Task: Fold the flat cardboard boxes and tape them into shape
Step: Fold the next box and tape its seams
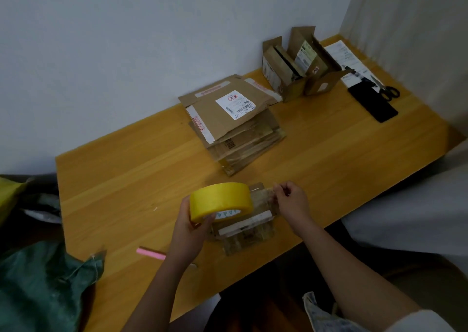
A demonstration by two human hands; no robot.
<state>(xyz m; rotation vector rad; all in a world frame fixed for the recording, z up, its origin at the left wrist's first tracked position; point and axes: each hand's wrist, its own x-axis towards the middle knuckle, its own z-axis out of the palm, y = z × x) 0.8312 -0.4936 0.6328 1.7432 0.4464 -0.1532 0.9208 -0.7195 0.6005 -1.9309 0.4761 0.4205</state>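
The left hand (188,226) had the yellow tape roll (220,202) gripped, fingers curled round its near rim and thumb up on the side, the roll held on edge above the worktop (131,179). The right hand (291,201) was out to the roll's right, thumb and fingertips pinched on the free end of the tape, and a clear strip (263,197) ran taut between the two hands. That strip lay left to right, and right beneath it sat the small box (247,231), already glossy with tape, between the hands and a touch nearer the body. So the whole thing turned on lining that strip up over the box's seam; it looked set to come straight down, with the right hand nearer the box's far right edge to anchor the end first.

Behind, mid-worktop, the stack of flat boxes (233,121) waited untouched, well apart from the hands. Two folded boxes (298,65) stood open at the back by the wall. Scissors (387,91) lay far right beside a dark phone (372,101), a long reach for the cut. A pink stick (150,254), perhaps a cutter, lay near the left forearm.
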